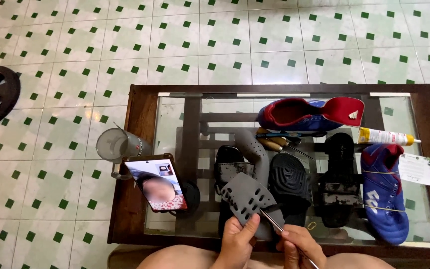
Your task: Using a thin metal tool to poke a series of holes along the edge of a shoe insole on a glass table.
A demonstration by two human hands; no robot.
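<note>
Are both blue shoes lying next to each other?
No, one blue shoe lies at the table's far side, the other blue shoe near its right edge.

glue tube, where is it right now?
Head view, right side of the glass table: the glue tube lies flat between the two blue-and-red shoes.

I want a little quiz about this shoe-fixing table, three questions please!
1. True or false: the left hand holds a grey perforated sandal strap.
2. Which thing lies nearest the white glue tube? A) phone B) red-and-blue football boot C) metal cup
3. Fill in: the right hand holds a thin metal ____ against the strap.

Key: 1 true; 2 B; 3 tool.
</note>
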